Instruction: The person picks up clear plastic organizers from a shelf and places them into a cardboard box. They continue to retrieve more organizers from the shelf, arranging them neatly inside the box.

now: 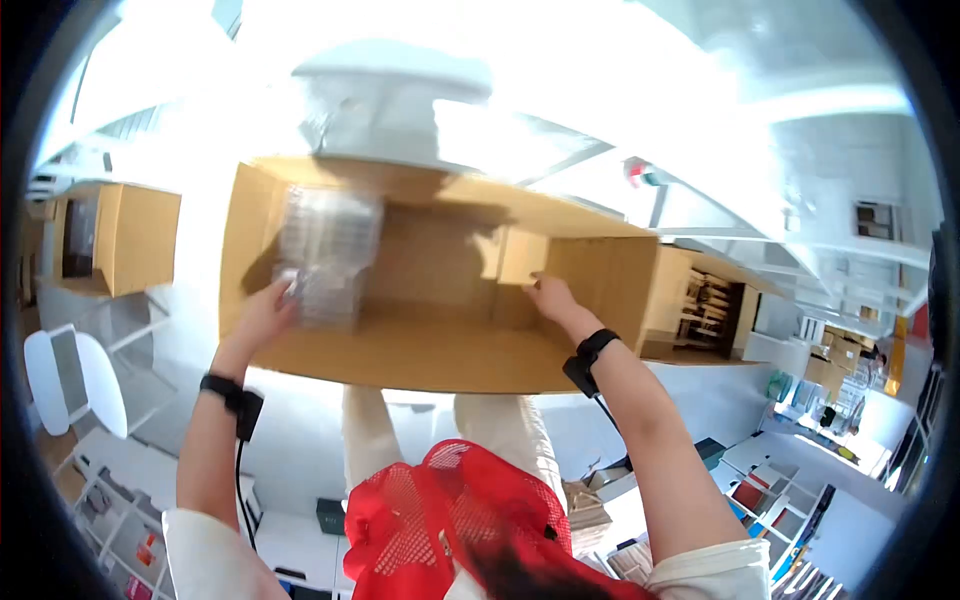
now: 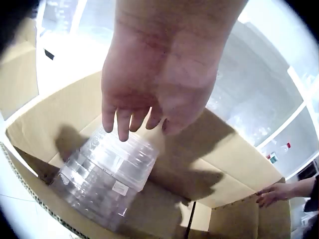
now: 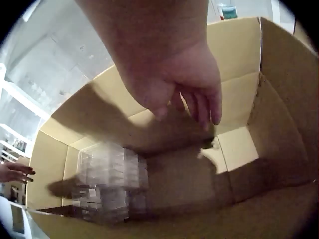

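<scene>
A long open cardboard box (image 1: 610, 275) lies in front of me, its mouth facing up. Stacked clear plastic containers (image 1: 330, 255) fill its left end, nested with small white labels. Over that end hangs my left hand (image 1: 265, 315); in the left wrist view its loose fingers overlap the top of the clear stack (image 2: 109, 169), with nothing gripped. My right hand (image 1: 553, 300) hangs over the right part of the box. Seen from the right wrist, that hand (image 3: 174, 79) has relaxed, slightly bent fingers above the box floor and holds nothing.
Another cardboard box (image 1: 145, 240) stands to the left, beside a white stool (image 1: 105, 380). Right of the long box, a further carton (image 1: 670, 300) holds several brown pieces. White frames and shelving (image 1: 690, 190) rise behind.
</scene>
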`<state>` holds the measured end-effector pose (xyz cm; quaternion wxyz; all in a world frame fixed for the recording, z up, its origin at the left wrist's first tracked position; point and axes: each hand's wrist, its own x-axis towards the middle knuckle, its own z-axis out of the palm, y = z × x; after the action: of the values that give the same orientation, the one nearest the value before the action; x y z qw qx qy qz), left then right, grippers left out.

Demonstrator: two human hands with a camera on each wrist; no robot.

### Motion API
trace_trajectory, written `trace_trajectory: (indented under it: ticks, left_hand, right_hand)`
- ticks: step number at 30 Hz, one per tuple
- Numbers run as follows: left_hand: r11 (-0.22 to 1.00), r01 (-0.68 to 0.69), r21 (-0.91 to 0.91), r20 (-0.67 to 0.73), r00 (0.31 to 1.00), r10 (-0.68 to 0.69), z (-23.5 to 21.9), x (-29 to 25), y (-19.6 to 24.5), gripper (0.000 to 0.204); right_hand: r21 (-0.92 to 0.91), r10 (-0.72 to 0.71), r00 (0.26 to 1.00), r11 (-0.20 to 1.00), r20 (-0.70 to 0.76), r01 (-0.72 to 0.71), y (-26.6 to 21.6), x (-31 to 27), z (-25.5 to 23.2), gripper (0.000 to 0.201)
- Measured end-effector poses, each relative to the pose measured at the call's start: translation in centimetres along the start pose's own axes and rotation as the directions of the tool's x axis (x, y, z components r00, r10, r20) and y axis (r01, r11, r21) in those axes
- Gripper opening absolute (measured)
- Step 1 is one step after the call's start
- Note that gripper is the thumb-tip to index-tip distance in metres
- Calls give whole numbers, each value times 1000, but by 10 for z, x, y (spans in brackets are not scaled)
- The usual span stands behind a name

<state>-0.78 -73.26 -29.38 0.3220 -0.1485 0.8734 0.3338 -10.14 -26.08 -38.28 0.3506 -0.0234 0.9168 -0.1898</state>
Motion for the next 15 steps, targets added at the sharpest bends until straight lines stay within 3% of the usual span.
trace_trajectory:
  ticks: [1,3,4,6,8,9,10,11,12,13,14,15]
  left_hand:
    - [1000,-6,-1,-29,1000,6,7,-15,12,41]
    - [978,-186,95,-105,975,196,22,-51,8,41]
    - [918,-341,204,-135,919,371,31,-68,12,40]
    - [990,-144,-6,-41,989,144,38,-114,73,39]
    - [976,-206,-71,-80,976,200,77,-134,77,39]
    - [982,-171,-81,12,985,172,77,-149,111,38]
    - [988,-131,-88,105,985,140,80,-165,148,38]
    - [954,-267,-137,120,952,283,84,-173,174,37]
    - [901,-392,-187,129,899,418,88,-177,194,36]
    - [895,-433,-110,135,885,445,87,-180,215,35]
    - [881,-473,-28,143,870,471,80,-180,238,34]
    - [809,-582,-82,150,796,587,68,-177,265,36]
  right_hand:
    - [-110,-28,999,994,-38,23,15,-12,-16,39]
    - [-90,-133,990,988,-51,128,42,-45,-58,36]
    - [-78,-188,981,980,-52,184,55,-63,-77,36]
    - [3,-212,972,977,-105,213,87,-102,-117,33]
    - [24,-185,968,981,-171,192,133,-143,-142,31]
    - [-1,-149,966,988,-210,153,160,-163,-150,30]
    - [104,-44,980,992,-193,65,175,-189,-160,27]
    - [207,57,985,978,-160,-23,192,-221,-170,25]
    - [0,-132,945,990,-298,138,244,-237,-154,22]
    - [-122,-138,962,986,-237,112,278,-259,-145,19]
    - [-539,-123,992,835,7,107,314,-281,-133,13]
    - [-318,44,995,945,-87,-70,332,-309,-120,12]
